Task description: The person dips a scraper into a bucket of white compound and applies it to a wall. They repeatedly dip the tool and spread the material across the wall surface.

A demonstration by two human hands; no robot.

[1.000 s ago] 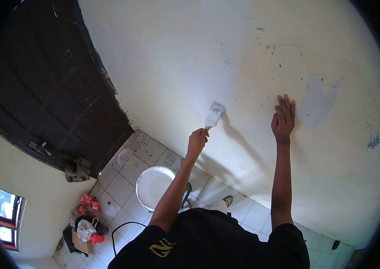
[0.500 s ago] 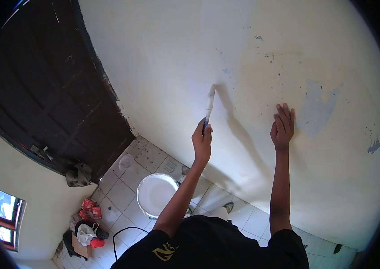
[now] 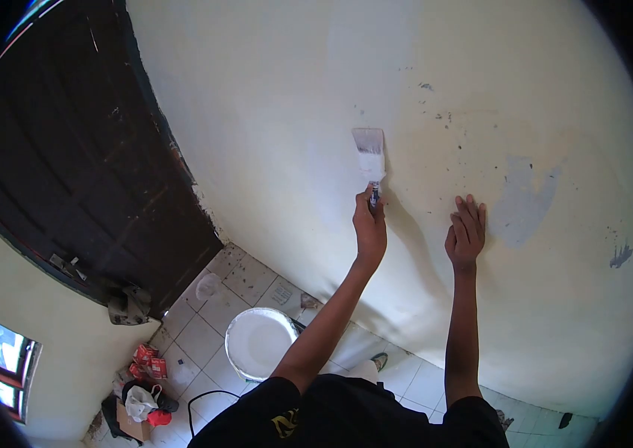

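My left hand (image 3: 371, 228) is closed around the dark handle of a wide paintbrush (image 3: 370, 153). The brush's bristles point up and its broad side faces me; bristles and ferrule are coated in white paint, against or very near the wall (image 3: 272, 112). To the right, my right hand (image 3: 466, 233) rests on the same wall with its fingers stretched upward, holding nothing. A grey patch (image 3: 527, 205) lies just right of those fingers. Small dark spots dot the cream surface above both hands.
A white bucket (image 3: 229, 345) stands on the tiled floor (image 3: 208, 366) below my left arm. The dark door (image 3: 70, 149) is at the left. Red packets (image 3: 145, 358) and bags (image 3: 139, 403) lie in the lower left corner, and a black cable (image 3: 201, 396) runs nearby.
My left hand has moved right along the wall, and the paintbrush has turned from edge-on to showing its broad side. The right hand stays on the wall; the view has shifted slightly.
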